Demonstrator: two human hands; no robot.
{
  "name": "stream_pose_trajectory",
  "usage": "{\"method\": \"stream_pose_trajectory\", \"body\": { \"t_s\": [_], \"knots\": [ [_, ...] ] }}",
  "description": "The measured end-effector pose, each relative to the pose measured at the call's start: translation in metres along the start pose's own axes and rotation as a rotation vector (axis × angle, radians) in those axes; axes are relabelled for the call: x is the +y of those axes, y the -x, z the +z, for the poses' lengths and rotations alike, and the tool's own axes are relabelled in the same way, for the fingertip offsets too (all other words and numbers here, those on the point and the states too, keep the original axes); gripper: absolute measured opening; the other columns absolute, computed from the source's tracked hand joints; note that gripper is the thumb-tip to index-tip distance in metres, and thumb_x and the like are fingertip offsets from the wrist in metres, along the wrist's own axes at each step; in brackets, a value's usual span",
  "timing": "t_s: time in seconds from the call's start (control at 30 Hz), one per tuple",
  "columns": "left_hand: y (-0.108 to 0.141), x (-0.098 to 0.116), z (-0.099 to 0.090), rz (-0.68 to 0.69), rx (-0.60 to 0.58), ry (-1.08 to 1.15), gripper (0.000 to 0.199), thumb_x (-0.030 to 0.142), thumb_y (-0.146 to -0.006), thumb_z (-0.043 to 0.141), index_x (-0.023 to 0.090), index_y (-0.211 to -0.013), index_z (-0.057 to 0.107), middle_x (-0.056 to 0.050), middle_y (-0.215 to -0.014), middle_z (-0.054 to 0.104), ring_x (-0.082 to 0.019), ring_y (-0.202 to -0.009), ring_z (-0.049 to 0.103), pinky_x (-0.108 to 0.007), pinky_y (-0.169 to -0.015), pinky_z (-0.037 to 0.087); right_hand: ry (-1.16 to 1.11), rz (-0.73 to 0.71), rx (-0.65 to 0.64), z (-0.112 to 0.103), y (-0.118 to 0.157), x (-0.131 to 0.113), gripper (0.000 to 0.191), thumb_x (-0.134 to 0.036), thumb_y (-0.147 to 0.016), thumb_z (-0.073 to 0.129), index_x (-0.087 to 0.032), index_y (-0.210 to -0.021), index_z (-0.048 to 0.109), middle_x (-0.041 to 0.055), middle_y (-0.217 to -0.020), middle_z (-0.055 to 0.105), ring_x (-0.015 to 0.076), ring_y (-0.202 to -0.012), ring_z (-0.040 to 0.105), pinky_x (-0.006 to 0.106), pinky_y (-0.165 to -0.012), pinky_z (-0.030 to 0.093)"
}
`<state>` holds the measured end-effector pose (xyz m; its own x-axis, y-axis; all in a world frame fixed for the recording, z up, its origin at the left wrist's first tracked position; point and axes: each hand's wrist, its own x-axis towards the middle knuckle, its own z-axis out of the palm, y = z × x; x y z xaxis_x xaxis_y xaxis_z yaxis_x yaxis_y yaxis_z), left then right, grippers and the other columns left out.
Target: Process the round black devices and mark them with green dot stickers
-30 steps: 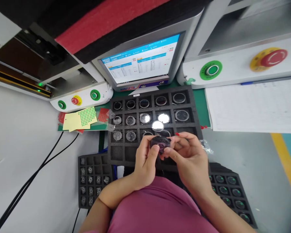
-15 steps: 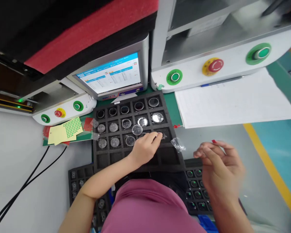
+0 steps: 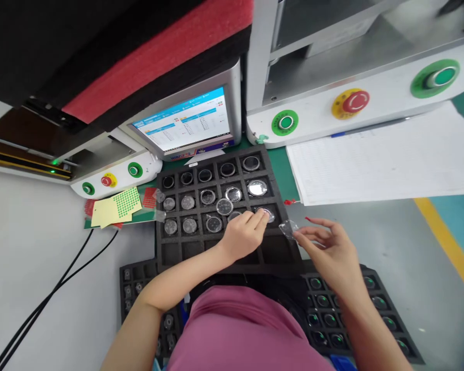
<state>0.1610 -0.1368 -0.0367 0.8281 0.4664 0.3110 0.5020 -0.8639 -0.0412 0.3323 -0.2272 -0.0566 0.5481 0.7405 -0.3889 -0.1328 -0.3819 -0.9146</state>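
My left hand (image 3: pixel 245 234) is over the black foam tray (image 3: pixel 212 252), its fingers pressed together on a round, glassy, watch-like disc (image 3: pixel 271 214) in a compartment at the tray's right side. The fingertips hide part of that disc. Just right of the tray, my right hand (image 3: pixel 328 250) pinches a crinkled piece of clear plastic film (image 3: pixel 287 229) between thumb and fingers. A small red tab (image 3: pixel 308 219) sticks to one fingertip of that hand. Similar round discs fill much of the tray; one disc (image 3: pixel 225 206) lies across a divider, overlapping its neighbours.
Behind the tray stand a monitor (image 3: pixel 185 123) and a white machine front with a red stop button (image 3: pixel 356 101). Paper sheets (image 3: pixel 386 165) with a pen lie at right. Sticker sheets (image 3: pixel 118 207) are at left. Lower foam trays (image 3: pixel 325 300) flank my body.
My right hand has moved left and now holds the clear film, which was apart from it before. A disc now shows under my left fingers. The view has shifted slightly.
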Motion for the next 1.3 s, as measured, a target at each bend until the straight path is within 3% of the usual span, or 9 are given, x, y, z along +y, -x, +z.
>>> {"method": "stream_pose_trajectory", "body": {
  "t_s": [0.13, 0.27, 0.37, 0.47, 0.7, 0.83, 0.93, 1.13, 1.3],
  "knots": [
    [-0.004, 0.002, 0.003, -0.023, -0.037, 0.020, 0.020, 0.015, -0.095, 0.054, 0.009, -0.104, 0.071, -0.010, -0.099, 0.077, -0.016, -0.076, 0.066, -0.027, -0.064, 0.051, 0.023, -0.022, 0.025, 0.000, 0.005, 0.007, 0.067, -0.065, -0.057, 0.082, -0.021, -0.099, 0.055, 0.0033, -0.074, 0.067, 0.0183, -0.063, 0.064, 0.030, -0.055, 0.051],
    [-0.002, -0.011, -0.016, -0.023, -0.052, 0.099, 0.024, 0.033, -0.094, 0.060, 0.012, -0.094, 0.071, -0.009, -0.097, 0.074, -0.019, -0.086, 0.065, -0.031, -0.075, 0.054, 0.048, -0.131, 0.172, 0.002, 0.012, 0.004, 0.055, -0.052, -0.063, 0.080, -0.020, -0.100, 0.054, 0.0067, -0.093, 0.066, 0.0212, -0.081, 0.065, 0.036, -0.069, 0.052],
    [0.004, -0.026, -0.033, -0.329, -0.085, 0.032, 0.025, 0.030, -0.088, 0.067, 0.011, -0.105, 0.067, -0.013, -0.103, 0.070, -0.025, -0.092, 0.064, -0.038, -0.078, 0.055, 0.047, -0.228, 0.264, 0.008, 0.018, -0.008, 0.045, -0.043, -0.069, 0.076, -0.020, -0.101, 0.054, 0.0069, -0.097, 0.065, 0.0219, -0.087, 0.064, 0.041, -0.079, 0.051],
    [0.009, -0.033, -0.039, -0.598, -0.190, 0.001, 0.026, 0.025, -0.086, 0.068, 0.011, -0.107, 0.065, -0.015, -0.103, 0.068, -0.028, -0.091, 0.064, -0.038, -0.070, 0.056, 0.031, -0.300, 0.247, 0.016, 0.021, -0.020, 0.039, -0.040, -0.073, 0.074, -0.020, -0.099, 0.054, 0.0061, -0.093, 0.066, 0.0212, -0.082, 0.065, 0.041, -0.078, 0.051],
    [0.009, -0.042, -0.027, -0.735, -0.181, 0.201, 0.022, 0.008, -0.085, 0.057, 0.004, -0.106, 0.066, -0.019, -0.096, 0.071, -0.030, -0.091, 0.067, -0.040, -0.075, 0.056, 0.052, -0.393, 0.069, 0.035, 0.025, -0.031, 0.031, -0.035, -0.080, 0.071, -0.019, -0.104, 0.058, 0.0041, -0.090, 0.068, 0.0179, -0.079, 0.067, 0.037, -0.080, 0.054],
    [0.010, -0.063, -0.038, -0.781, -0.101, 0.426, 0.011, 0.010, -0.088, 0.059, 0.011, -0.094, 0.068, -0.014, -0.099, 0.071, -0.025, -0.092, 0.068, -0.039, -0.082, 0.056, 0.093, -0.418, -0.010, 0.043, 0.031, -0.035, 0.022, -0.031, -0.082, 0.071, -0.019, -0.098, 0.062, 0.0020, -0.081, 0.069, 0.0160, -0.074, 0.068, 0.031, -0.074, 0.055],
    [0.013, -0.063, -0.055, -0.780, -0.052, 0.641, 0.014, 0.021, -0.093, 0.055, 0.014, -0.087, 0.066, -0.008, -0.092, 0.071, -0.017, -0.078, 0.070, -0.028, -0.071, 0.058, 0.068, -0.444, -0.071, 0.054, 0.038, -0.045, 0.019, -0.028, -0.082, 0.071, -0.020, -0.097, 0.062, 0.0012, -0.081, 0.069, 0.0146, -0.072, 0.068, 0.026, -0.067, 0.058],
    [0.022, -0.028, -0.081, -1.023, 0.204, 1.613, 0.025, 0.039, -0.085, 0.070, 0.016, -0.091, 0.062, -0.005, -0.087, 0.073, -0.018, -0.078, 0.073, -0.031, -0.078, 0.059, -0.196, -0.489, -0.134, 0.079, 0.055, -0.076, 0.023, -0.013, -0.079, 0.073, -0.022, -0.098, 0.062, 0.0009, -0.088, 0.071, 0.0119, -0.077, 0.070, 0.021, -0.073, 0.061],
    [0.029, -0.016, -0.094, -1.085, 0.278, 1.645, 0.034, 0.046, -0.074, 0.080, 0.018, -0.086, 0.067, -0.004, -0.080, 0.074, -0.018, -0.077, 0.071, -0.030, -0.076, 0.057, -0.337, -0.480, -0.182, 0.085, 0.066, -0.091, 0.029, -0.005, -0.076, 0.073, -0.022, -0.096, 0.062, 0.0001, -0.088, 0.071, 0.0138, -0.078, 0.071, 0.025, -0.072, 0.064]
  ]
}}
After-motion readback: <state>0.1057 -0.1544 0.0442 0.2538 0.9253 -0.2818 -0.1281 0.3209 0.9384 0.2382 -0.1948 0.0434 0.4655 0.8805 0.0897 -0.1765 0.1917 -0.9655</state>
